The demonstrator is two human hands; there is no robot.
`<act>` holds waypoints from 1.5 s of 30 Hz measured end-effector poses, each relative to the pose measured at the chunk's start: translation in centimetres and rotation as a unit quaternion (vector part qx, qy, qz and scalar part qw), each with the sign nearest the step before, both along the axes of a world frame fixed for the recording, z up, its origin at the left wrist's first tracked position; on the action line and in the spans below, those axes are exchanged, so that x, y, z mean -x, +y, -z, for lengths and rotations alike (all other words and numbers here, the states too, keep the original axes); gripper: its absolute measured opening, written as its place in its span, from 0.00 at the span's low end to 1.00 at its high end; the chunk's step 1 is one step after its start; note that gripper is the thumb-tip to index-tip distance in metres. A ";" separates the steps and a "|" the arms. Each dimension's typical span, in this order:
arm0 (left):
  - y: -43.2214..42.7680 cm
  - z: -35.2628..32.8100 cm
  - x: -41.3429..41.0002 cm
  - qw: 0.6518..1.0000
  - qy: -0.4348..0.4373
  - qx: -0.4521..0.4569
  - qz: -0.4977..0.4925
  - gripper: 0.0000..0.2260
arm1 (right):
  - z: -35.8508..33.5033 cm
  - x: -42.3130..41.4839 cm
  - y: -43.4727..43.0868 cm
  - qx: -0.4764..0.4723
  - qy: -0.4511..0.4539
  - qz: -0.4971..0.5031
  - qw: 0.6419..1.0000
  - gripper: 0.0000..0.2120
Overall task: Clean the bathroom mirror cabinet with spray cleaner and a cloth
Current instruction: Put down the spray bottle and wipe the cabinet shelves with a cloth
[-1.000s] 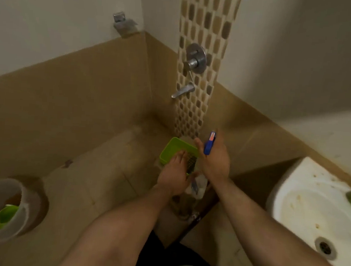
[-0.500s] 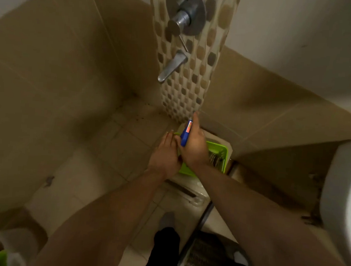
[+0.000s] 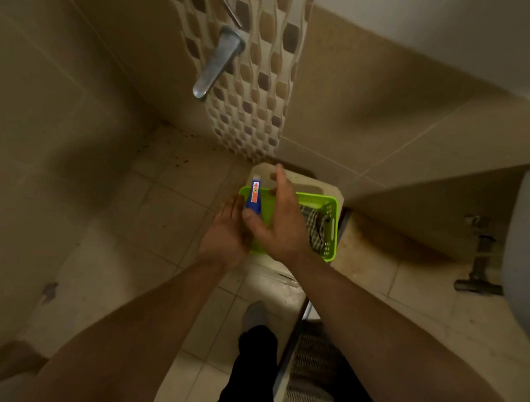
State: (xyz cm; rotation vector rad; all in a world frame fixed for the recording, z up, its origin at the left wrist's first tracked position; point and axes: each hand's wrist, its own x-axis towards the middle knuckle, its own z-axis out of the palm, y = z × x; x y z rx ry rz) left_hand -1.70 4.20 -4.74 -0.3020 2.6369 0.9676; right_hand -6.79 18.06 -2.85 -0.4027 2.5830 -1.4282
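Basket [image 3: 318, 199] of green plastic on pale stool [image 3: 309, 185]; checked cloth [image 3: 313, 230] lies bunched at its right end, within reach. Right hand [image 3: 282, 227] pinches blue tube [image 3: 254, 198] upright over the basket's left edge, probably to stow it; left hand [image 3: 223, 232] waits alongside, fingers relaxed, gripping nothing.

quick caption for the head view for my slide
Right hand pinches a small blue tube over a green basket holding a checked cloth, left hand open beside it.

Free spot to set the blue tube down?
Bare floor tiles left of the green basket; stained floor between basket and sink pipe. Crowded: checked cloth fills the basket's right end; left hand, right hand and blue tube cover its left.
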 end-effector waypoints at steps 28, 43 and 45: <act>5.7 4.7 -10.2 0.987 -0.036 0.042 -0.148 0.26 | 9.4 6.6 9.2 -0.637 0.031 -0.324 0.699 0.14; 12.7 -4.1 -7.1 0.983 0.002 -0.120 -0.141 0.19 | -3.9 0.0 12.9 -0.026 -0.086 0.144 0.986 0.06; 13.6 -6.5 -6.1 0.975 0.021 -0.149 -0.166 0.21 | -6.9 -1.0 13.7 0.080 -0.114 0.222 0.965 0.07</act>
